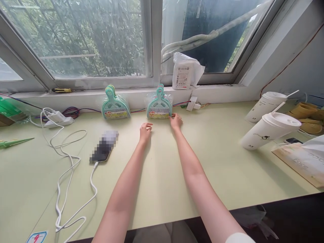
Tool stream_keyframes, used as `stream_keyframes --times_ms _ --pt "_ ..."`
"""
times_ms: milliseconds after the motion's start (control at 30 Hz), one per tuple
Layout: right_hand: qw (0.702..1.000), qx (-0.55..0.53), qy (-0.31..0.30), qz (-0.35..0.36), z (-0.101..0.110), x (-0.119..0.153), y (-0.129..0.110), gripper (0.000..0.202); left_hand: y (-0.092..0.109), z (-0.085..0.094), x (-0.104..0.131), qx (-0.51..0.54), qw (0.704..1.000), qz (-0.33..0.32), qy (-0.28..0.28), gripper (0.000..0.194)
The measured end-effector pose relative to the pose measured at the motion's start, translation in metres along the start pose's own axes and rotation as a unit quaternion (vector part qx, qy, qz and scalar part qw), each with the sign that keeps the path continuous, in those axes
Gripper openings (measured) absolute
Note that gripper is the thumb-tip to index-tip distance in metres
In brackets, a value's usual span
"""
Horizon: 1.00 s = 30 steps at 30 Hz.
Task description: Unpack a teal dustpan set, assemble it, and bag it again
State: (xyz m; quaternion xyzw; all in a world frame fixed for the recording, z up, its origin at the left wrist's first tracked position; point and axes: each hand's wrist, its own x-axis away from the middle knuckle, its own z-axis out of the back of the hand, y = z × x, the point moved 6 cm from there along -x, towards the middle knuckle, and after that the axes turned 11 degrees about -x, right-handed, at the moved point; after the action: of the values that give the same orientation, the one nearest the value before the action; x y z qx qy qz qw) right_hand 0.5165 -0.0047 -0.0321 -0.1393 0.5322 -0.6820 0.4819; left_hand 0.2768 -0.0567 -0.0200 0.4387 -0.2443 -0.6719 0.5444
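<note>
The right hand (176,120) is touching the lower right corner of the teal plastic dustpan-and-brush set in clear wrapping (159,105), leaning against the white wall under the window; its fingers are lying together. The left hand (145,130) is hovering just short, fingers loosely apart. Bracing both lower corners would probably be keeping the pack from tipping beside the 2nd identical teal set (115,106).

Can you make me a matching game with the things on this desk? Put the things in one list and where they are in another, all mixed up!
Things:
1. right hand
2. phone
3. white bag
4. paper cups

Places:
A. up on the window ledge
B. far right of the desk
C. touching the right-side brush pack
D. plugged into a white cable

Pairs: 1-C, 2-D, 3-A, 4-B
</note>
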Motion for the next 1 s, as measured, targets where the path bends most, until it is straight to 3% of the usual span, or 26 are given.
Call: stream_keyframes --times_ms 233,333,433,567,733,867,1000 --pt "0.999 -0.003 -0.034 -0.001 -0.004 0.001 -0.003 0.012 0.002 0.003 0.003 -0.023 0.999 0.016 0.017 0.027" --pt "0.997 -0.057 -0.054 0.002 -0.006 0.006 -0.008 0.019 -0.004 0.019 0.001 -0.021 0.991 0.062 0.113 0.036" --pt "0.981 -0.142 -0.125 0.039 -0.013 0.015 -0.018 0.023 -0.019 0.034 -0.001 0.082 0.971 0.141 0.174 0.052" --pt "0.952 -0.178 -0.242 0.058 -0.026 0.027 -0.025 0.032 -0.034 0.032 -0.006 0.288 0.930 0.202 0.106 0.035" --pt "0.968 -0.123 -0.213 0.049 -0.025 0.024 -0.027 0.041 -0.037 0.035 -0.003 0.428 0.867 0.232 0.105 0.018" --pt "0.970 -0.043 -0.227 0.071 -0.034 0.023 -0.033 0.039 -0.034 0.035 -0.001 0.509 0.817 0.255 0.089 0.018" --pt "0.970 0.018 -0.220 0.097 -0.043 0.020 -0.040 0.045 -0.034 0.038 -0.002 0.532 0.801 0.257 0.092 0.021"
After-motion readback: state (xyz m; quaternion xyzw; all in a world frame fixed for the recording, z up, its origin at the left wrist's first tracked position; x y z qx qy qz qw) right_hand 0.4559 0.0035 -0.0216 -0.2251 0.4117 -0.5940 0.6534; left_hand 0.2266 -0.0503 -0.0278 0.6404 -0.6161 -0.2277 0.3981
